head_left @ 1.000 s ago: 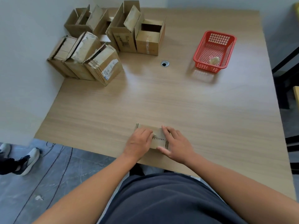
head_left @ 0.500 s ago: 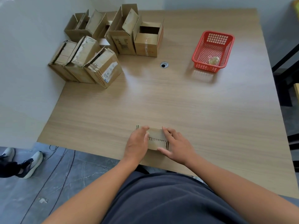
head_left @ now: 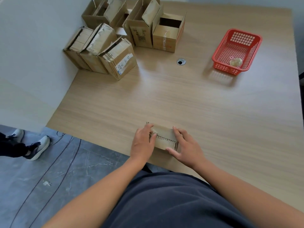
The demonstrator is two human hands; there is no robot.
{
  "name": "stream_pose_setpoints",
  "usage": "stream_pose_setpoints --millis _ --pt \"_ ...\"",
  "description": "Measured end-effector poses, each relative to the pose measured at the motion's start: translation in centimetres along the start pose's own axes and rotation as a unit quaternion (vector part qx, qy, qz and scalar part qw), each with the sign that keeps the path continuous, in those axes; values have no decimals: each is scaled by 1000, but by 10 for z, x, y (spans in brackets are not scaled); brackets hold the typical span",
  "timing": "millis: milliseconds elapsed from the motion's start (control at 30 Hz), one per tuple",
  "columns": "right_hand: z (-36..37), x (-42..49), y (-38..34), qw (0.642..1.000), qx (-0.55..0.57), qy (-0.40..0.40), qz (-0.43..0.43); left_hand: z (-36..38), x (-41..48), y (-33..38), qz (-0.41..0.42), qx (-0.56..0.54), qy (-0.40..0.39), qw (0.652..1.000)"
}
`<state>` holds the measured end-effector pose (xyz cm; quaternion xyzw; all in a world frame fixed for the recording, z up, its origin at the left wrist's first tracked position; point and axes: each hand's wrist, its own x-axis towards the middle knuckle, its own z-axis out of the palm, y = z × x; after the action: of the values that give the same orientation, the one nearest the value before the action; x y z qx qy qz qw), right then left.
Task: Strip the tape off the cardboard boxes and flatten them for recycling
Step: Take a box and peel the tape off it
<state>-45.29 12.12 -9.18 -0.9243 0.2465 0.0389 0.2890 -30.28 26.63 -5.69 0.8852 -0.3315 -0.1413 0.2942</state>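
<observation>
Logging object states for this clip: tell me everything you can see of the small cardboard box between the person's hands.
The small cardboard box is plain brown corrugated card and lies low on the wooden table, close to its near edge. A toothed tear line runs across its top. The left hand grips its left end, fingers curled beside a pale crumpled scrap, possibly tape. The right hand holds its right end, thumb at the near edge.
</observation>
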Motion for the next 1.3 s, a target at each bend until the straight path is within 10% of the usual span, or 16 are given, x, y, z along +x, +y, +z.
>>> stream_pose_setpoints --millis 733,933,1300 --pt "-1 -2 -4 1000 -9 0 13 -6 4 -8 108 114 61 986" --pt "-2 -2 -4 1000 -9 -3 14 -6 8 -14 -29 65 18 997" --pt "-5 5 -12 997 -64 -28 32 -14 6 -15 -13 40 28 999"
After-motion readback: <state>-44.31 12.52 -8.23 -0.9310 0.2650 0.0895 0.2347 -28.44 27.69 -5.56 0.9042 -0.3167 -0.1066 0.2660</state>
